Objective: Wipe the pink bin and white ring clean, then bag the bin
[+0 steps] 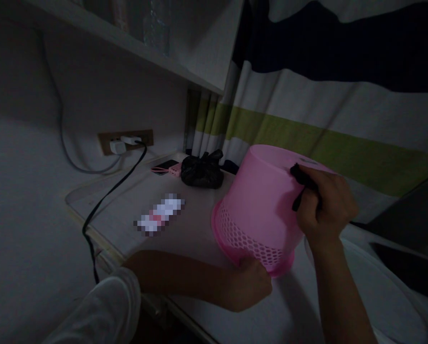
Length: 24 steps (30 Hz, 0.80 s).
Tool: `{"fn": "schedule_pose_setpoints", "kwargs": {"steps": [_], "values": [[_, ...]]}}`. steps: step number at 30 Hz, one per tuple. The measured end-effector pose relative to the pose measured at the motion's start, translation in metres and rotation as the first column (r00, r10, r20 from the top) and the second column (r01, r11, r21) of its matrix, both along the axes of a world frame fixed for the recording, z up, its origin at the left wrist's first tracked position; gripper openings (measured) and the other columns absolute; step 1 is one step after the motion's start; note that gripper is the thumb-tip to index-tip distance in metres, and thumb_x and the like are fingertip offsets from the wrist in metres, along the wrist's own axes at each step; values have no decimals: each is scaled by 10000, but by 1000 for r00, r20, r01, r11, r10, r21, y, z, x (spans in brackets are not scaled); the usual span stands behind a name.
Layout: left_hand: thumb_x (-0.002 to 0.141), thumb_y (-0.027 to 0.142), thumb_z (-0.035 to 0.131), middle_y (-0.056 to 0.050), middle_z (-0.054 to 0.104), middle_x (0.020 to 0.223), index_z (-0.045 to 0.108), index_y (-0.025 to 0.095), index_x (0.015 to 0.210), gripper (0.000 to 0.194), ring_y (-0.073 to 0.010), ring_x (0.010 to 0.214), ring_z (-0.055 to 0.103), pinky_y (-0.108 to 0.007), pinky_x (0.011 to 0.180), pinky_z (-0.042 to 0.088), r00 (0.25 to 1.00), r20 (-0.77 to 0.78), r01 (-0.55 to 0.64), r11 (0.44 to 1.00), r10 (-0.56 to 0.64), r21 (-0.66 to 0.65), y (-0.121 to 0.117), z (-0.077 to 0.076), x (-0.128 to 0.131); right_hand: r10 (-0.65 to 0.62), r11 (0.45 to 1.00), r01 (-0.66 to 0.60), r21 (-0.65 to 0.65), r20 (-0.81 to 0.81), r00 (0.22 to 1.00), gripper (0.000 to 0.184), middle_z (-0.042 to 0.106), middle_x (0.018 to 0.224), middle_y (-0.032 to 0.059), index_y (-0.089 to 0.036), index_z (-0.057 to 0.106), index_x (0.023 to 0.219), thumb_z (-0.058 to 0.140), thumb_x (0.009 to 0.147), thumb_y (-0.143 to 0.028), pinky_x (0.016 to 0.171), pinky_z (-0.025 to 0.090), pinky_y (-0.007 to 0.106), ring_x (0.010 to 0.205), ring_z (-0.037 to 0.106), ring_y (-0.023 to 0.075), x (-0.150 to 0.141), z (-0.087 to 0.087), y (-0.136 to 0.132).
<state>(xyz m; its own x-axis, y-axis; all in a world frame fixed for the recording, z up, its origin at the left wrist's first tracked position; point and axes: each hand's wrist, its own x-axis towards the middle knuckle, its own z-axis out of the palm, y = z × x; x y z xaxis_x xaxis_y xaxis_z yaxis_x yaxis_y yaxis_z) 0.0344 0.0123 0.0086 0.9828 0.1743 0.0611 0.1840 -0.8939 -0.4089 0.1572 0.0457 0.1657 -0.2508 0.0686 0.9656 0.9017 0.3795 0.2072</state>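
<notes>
left hand [247, 284] gripping pink basket [260, 205] rim, right hand [324, 205] pressing black cloth [301, 179]

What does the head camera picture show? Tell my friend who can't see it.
A pink basket sits upside down and tilted on a table. The left hand grips its rim while the right hand presses a dark cloth against its side.

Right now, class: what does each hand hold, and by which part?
Left hand grips the upturned pink basket by its rim; right hand presses a dark cloth against its side.
</notes>
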Motion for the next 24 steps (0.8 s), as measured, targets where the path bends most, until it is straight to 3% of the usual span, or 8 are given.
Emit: {"fn": "schedule_pose_setpoints", "kwargs": {"steps": [5,9,10,12,14,16,21,24], "values": [[805,179,437,-156,682,789,688,106,790,263,-331,727,665,-522,528,530,992,-44,-102,964,116,247,-13,-22,14,12,999,-6,51,-109,994,355,669,959,87,-165,644,1082,443,791,-131,801,482,374,887,617,217,-2,-10,6],[836,21,153,-198,674,987,663,84,1030,550,-272,853,677,-443,585,574,959,-124,-147,820,256,553,-29,-30,17,2,998,3,62,-81,997,354,677,937,112,-127,652,1060,437,779,-136,796,485,374,874,621,222,-1,-10,8],[814,-23,117,-213,676,965,659,45,1021,584,-237,833,680,-385,593,582,940,-186,-86,727,285,681,-31,-30,17,7,998,-2,66,-79,997,355,679,939,113,-123,652,1058,436,775,-132,799,486,373,870,623,218,-1,-10,8],[758,-108,90,-225,689,855,674,-28,891,604,-157,770,681,-251,615,572,852,-312,133,402,421,906,-34,-30,17,8,997,-1,75,-85,996,354,681,940,110,-123,652,1054,440,770,-123,805,489,371,869,625,212,-2,-9,8],[698,-180,119,-194,701,756,679,-38,713,578,-84,738,670,-134,667,532,709,-335,394,45,621,918,-35,-32,18,-5,997,12,81,-90,996,357,679,948,116,-119,647,1062,440,771,-117,815,491,374,883,623,214,-3,-9,9],[648,-228,171,-157,713,748,677,-17,637,547,-46,777,664,-78,726,495,585,-287,567,-129,759,814,-34,-37,18,-15,995,22,99,-75,997,362,676,951,127,-111,644,1068,445,766,-113,818,494,376,894,622,221,-3,-10,9],[612,-242,228,-106,728,827,697,30,665,545,-46,899,660,-91,787,497,436,-236,736,-193,868,649,-34,-48,17,-38,995,42,96,-43,998,382,665,977,123,-139,625,1120,441,787,-118,824,497,389,919,624,233,0,-11,8],[588,-233,227,-87,732,815,715,69,686,581,-72,942,657,-114,787,510,443,-244,747,-204,863,633,-34,-47,14,-53,996,56,66,-42,998,407,663,1009,109,-177,605,1166,435,799,-127,828,496,396,929,620,240,1,-12,8]]}}
